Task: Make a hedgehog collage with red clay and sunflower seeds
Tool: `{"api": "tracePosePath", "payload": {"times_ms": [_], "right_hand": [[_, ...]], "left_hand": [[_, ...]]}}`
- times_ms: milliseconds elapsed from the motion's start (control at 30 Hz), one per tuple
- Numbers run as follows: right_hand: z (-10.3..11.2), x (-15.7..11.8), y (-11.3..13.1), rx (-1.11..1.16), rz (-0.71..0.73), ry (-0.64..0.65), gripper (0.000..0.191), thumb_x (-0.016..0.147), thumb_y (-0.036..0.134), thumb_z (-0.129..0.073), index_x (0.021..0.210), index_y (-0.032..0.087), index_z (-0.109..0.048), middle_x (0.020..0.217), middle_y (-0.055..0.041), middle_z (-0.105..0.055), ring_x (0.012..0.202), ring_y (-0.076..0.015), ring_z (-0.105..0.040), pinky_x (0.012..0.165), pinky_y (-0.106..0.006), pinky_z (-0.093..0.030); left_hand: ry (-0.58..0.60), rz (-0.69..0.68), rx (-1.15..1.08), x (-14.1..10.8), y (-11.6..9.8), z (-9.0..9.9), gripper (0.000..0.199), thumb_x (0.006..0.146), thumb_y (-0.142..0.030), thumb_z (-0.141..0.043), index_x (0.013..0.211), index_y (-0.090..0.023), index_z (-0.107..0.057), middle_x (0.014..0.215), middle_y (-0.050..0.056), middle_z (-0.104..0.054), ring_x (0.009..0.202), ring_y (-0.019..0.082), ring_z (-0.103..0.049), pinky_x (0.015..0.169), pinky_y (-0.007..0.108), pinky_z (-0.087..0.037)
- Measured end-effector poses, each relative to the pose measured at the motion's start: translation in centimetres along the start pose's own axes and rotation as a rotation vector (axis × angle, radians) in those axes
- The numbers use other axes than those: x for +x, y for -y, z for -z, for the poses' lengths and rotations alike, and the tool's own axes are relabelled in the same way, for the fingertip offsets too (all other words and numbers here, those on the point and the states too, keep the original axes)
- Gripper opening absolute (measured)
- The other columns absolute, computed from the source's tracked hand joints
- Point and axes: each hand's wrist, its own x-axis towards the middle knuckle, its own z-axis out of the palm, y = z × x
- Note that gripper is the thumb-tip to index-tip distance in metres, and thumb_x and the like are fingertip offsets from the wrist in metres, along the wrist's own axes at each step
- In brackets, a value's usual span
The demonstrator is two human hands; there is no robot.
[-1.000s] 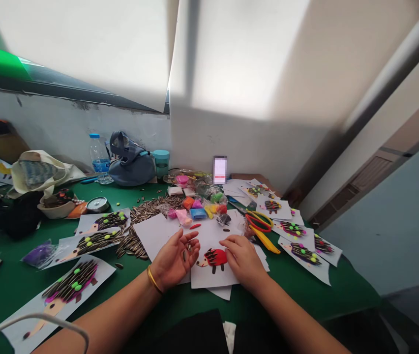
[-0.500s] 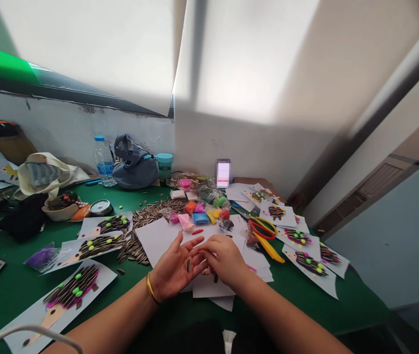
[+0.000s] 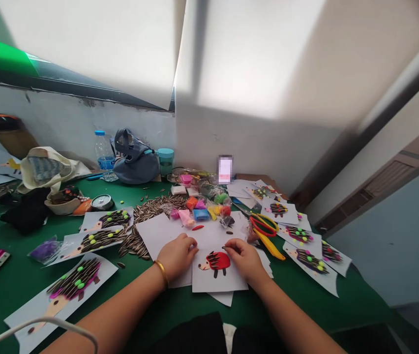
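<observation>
A red clay hedgehog with a peach face and dark legs lies on a white paper card in front of me. Several sunflower seeds stick out of its back near the head. My right hand, at the card's upper right, pinches a single sunflower seed between thumb and fingertips, just above the hedgehog. At the card's left edge is my left hand, its fingers curled inward and the palm hidden. What it holds, if anything, cannot be seen. A gold bracelet circles that wrist.
Behind my hands lie a pile of sunflower seeds and bagged coloured clay. Scissors and a yellow cutter rest at right. Finished hedgehog cards lie on both sides. A white cable crosses the lower left.
My hands have parted, uncovering the red hedgehog. The left hand has turned from palm up with a seed on it to curled fingers; the right has moved right, pinching a seed.
</observation>
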Motion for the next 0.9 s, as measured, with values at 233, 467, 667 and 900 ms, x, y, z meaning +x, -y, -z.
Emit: {"api": "tracePosePath", "payload": {"times_ms": [233,467,667,900], "right_hand": [[-0.1,-0.5,0.3,-0.086,0.064,-0.032,0.013,0.083,0.029,-0.053,0.081,0.021,-0.063,0.079,-0.0023,-0.066,0.071,-0.0189,-0.06,0.064,-0.029,-0.047],[0.3,-1.5,1.1,-0.09,0.333,-0.102,0.012,0.087,0.022,-0.048,0.083,0.021,-0.06,0.088,-0.0055,-0.063,0.084,-0.0197,-0.058,0.078,-0.032,-0.047],[0.1,-1.5,0.9,-0.103,0.362,-0.114,0.012,0.088,0.02,-0.049,0.085,0.02,-0.06,0.086,-0.0047,-0.062,0.082,-0.0187,-0.057,0.076,-0.031,-0.047],[0.1,-1.6,0.9,-0.097,0.378,-0.104,0.012,0.089,0.019,-0.051,0.088,0.021,-0.063,0.088,-0.005,-0.065,0.084,-0.019,-0.06,0.077,-0.031,-0.048]], "left_hand": [[-0.044,-0.043,-0.005,0.2,-0.6,-0.3,0.008,0.083,-0.021,-0.055,0.08,-0.021,-0.063,0.092,0.007,-0.061,0.083,0.023,-0.059,0.072,0.032,-0.038],[-0.119,-0.076,-0.182,-0.2,-0.7,-0.1,0.008,0.088,-0.027,-0.048,0.085,-0.024,-0.055,0.073,0.002,-0.06,0.067,0.021,-0.054,0.062,0.029,-0.031],[-0.135,-0.104,-0.215,-0.4,-0.7,-0.3,0.007,0.087,-0.027,-0.049,0.083,-0.024,-0.054,0.074,0.002,-0.06,0.068,0.021,-0.054,0.062,0.029,-0.032],[-0.103,-0.068,-0.048,-0.1,-0.1,-0.4,0.012,0.089,-0.028,-0.046,0.089,-0.023,-0.057,0.083,0.002,-0.064,0.077,0.021,-0.058,0.066,0.029,-0.037]]}}
